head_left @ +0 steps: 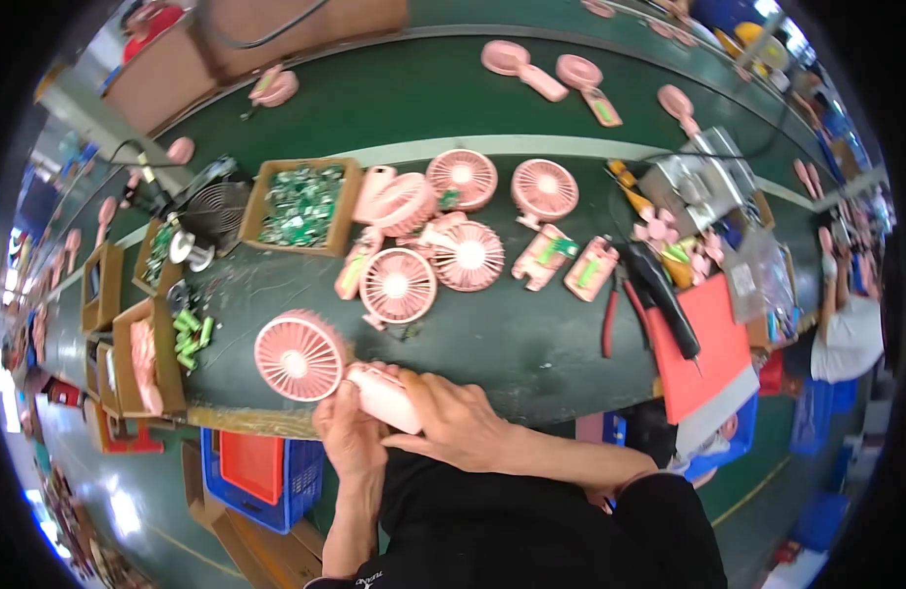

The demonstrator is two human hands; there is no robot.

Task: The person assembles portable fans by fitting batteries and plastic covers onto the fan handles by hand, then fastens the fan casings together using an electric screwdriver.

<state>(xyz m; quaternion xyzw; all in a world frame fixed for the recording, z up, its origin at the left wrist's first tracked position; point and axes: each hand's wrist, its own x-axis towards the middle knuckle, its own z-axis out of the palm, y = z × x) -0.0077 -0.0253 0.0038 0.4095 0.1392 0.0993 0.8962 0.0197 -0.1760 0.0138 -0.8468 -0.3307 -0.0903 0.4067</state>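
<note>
Near the table's front edge, a pink handheld fan [299,355] is held in both hands, its round grille pointing to the upper left. My left hand [347,432] grips the neck end of its handle, thumb on top. Over the handle's other end, my right hand [455,417] is closed from the right. The pale handle shows between the hands; what lies under my fingers is hidden. Beyond the held fan lie more pink fans [398,285], some with handles opened. Two open handle pieces with green parts, one a handle half [592,269], rest to their right.
A cardboard box of green circuit boards [301,206] stands at the back left. Green cylindrical batteries [191,336] lie near a box of pink parts [146,358]. Red-handled pliers [611,319] and a black electric screwdriver [661,299] lie right, by a red sheet [703,344]. Behind runs a green conveyor [404,93] carrying fans.
</note>
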